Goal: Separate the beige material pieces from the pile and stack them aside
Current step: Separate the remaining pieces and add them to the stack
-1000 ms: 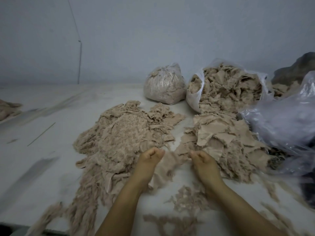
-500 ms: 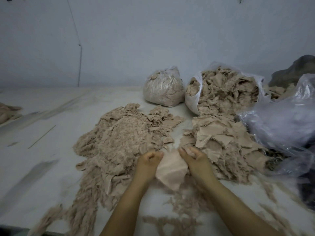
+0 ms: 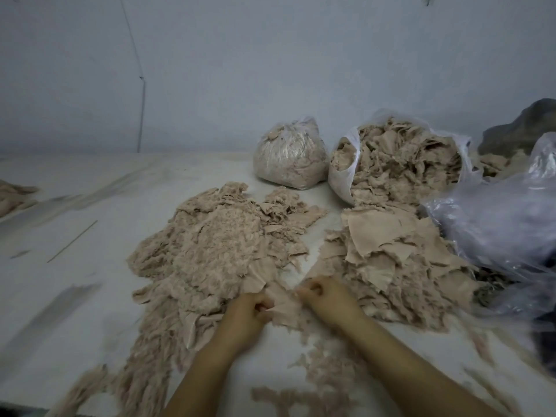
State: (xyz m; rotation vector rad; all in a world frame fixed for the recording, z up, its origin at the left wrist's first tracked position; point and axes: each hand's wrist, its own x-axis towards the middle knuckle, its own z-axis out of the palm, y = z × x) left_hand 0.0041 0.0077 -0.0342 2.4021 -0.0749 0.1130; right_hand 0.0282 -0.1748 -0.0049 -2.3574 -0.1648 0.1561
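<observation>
Left hand (image 3: 251, 311) and right hand (image 3: 323, 296) are each pinching one beige piece (image 3: 282, 303) | piece is stretching between both grips, above bench (image 3: 90, 296) | stacked heap (image 3: 210, 251) is lying nearer left.

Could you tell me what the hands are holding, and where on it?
Both the left hand and right hand pinch one beige piece at its opposite side edges.

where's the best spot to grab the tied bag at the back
Take the tied bag by its gathered knot at the top, coming from above. The body is round, stuffed and slippery plastic, while the bunched neck sticks up clear of the open bag on its right.
</observation>
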